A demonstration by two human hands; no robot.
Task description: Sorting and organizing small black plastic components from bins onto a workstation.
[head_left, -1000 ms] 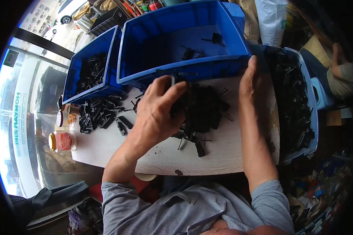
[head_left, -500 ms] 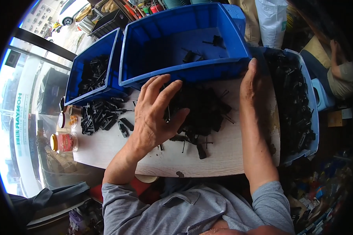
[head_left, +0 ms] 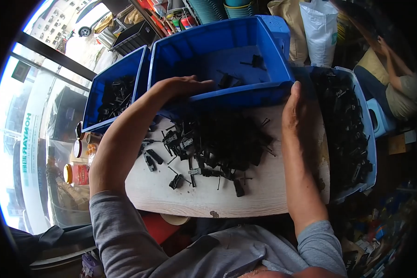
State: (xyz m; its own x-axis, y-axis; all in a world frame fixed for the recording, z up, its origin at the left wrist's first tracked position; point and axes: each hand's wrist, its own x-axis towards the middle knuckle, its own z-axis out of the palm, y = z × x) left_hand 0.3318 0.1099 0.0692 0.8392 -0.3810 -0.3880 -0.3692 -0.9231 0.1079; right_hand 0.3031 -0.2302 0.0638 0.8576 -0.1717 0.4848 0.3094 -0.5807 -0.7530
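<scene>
Head view: left hand (head_left: 183, 86) flat on bin (head_left: 227, 99) rim, right hand (head_left: 293, 111) open at corner; may knock parts (head_left: 217, 143) off board (head_left: 245, 194).

The counter (head_left: 264, 194) is a pale, worn board with small dark stains near its front edge. On the left stands a large glass window (head_left: 37, 139) with a dark frame; bright daylight comes through it, and a street with a white car (head_left: 85, 28) and pale buildings shows outside. At the top, shelves (head_left: 176, 14) carry small coloured bottles, and stacked teal bowls (head_left: 217, 9) stand near them. Beside these lean a brown sack (head_left: 287, 18) and a white plastic bag (head_left: 319, 28). At the far right another person (head_left: 398, 88) sits near a pale blue stool (head_left: 380, 120). The lower right corner is dark and cluttered with small colourful items.
</scene>
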